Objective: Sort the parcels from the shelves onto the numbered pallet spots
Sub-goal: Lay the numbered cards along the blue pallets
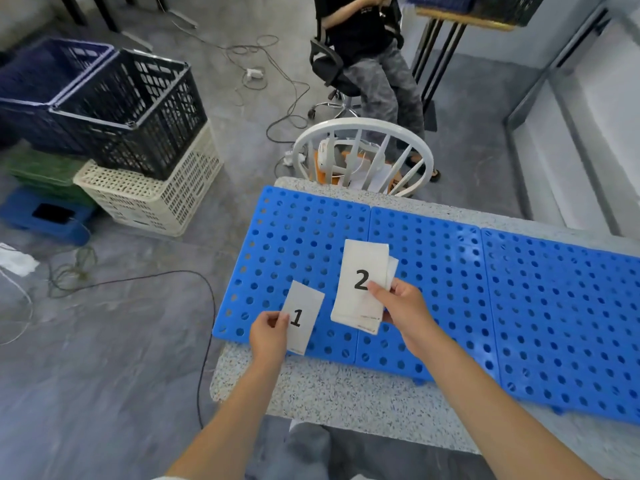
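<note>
A row of blue perforated pallet panels (433,265) lies on a speckled table (329,389). My left hand (268,336) pinches a white card printed "1" (304,317) over the leftmost panel's front edge. My right hand (398,306) grips a small stack of white cards, the top one printed "2" (362,282), above the seam between the first two panels. No parcels are in view.
Stacked plastic crates (131,109) stand on the floor at the left, black and blue ones on a cream one. A white chair (363,133) stands at the table's far edge, a seated person (374,46) behind it. Cables trail over the grey floor. Metal shelving (561,109) runs along the right.
</note>
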Available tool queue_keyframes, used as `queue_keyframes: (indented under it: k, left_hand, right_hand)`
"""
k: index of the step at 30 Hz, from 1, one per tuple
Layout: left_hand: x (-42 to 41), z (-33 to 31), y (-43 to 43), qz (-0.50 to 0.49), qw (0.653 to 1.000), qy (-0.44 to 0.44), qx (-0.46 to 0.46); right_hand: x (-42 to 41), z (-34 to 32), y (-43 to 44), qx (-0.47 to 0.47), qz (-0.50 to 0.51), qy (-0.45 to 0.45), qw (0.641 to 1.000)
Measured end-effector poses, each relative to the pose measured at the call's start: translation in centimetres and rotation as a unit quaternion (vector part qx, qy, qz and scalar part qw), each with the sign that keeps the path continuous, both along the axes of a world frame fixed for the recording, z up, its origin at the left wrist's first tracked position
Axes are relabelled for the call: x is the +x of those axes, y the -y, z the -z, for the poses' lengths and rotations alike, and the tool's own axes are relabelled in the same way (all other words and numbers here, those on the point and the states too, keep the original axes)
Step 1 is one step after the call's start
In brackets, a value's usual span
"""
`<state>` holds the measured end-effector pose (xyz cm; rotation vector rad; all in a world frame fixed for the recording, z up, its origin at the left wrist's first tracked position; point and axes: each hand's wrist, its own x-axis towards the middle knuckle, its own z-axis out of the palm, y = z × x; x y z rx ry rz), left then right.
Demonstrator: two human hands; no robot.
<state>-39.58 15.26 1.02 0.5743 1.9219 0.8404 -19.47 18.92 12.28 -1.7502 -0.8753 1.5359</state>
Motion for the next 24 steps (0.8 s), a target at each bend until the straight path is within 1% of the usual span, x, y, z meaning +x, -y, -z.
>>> queue_keyframes:
  k: [5,6,8,11,13,15,16,17,18,20,21,22,24]
  left_hand:
    - [0.8,1.2,-0.1,-0.047,0.998,-0.010,-0.034]
    - [1.0,1.4,-0.1,-0.047,0.998,-0.025,-0.044]
    - [1.2,1.7,-0.2,-0.028,0.994,-0.081,-0.065]
    - [1.0,0.9,-0.5,-0.011,0.985,-0.148,-0.084]
    - [0.6,0.2,-0.7,0.040,0.974,-0.204,-0.086]
    - [0.5,-0.7,-0.9,0.122,0.959,-0.253,-0.046]
    - [0.6,-1.2,-1.1,0.170,0.945,-0.279,-0.009]
    - [0.9,-1.6,-1.2,0.224,0.924,-0.309,0.034]
    - [1.3,-2.2,-1.5,0.282,0.892,-0.342,0.083]
    - [2.5,-3.6,-2.3,0.383,0.816,-0.396,0.177]
    - [3.3,-4.4,-2.7,0.414,0.787,-0.405,0.211]
    - [4.2,-5.2,-3.1,0.430,0.768,-0.407,0.245]
    - [6.3,-7.0,-3.6,0.436,0.744,-0.410,0.299]
  right_hand:
    - [-0.1,-0.1,-0.3,-0.002,0.009,-0.002,1.000]
    - [-0.1,-0.2,-0.2,0.001,0.005,-0.003,1.000]
    - [0.0,-0.2,-0.1,0.006,-0.004,-0.005,1.000]
    - [0.3,-0.1,0.1,0.008,-0.009,-0.002,1.000]
    - [0.7,0.0,0.2,0.011,-0.009,-0.001,1.000]
    - [1.1,0.0,0.5,0.014,-0.008,-0.001,1.000]
    - [1.4,-0.1,0.7,0.016,-0.009,0.002,1.000]
    - [1.7,-0.1,0.9,0.020,-0.012,0.008,1.000]
    - [2.0,-0.3,1.1,0.025,-0.015,0.017,0.999]
    - [2.8,-0.5,1.8,0.045,-0.012,0.036,0.998]
    - [3.3,-0.6,2.1,0.057,-0.006,0.048,0.997]
    - [3.9,-0.6,2.4,0.068,0.000,0.061,0.996]
    - [5.0,-0.7,3.1,0.080,0.009,0.081,0.993]
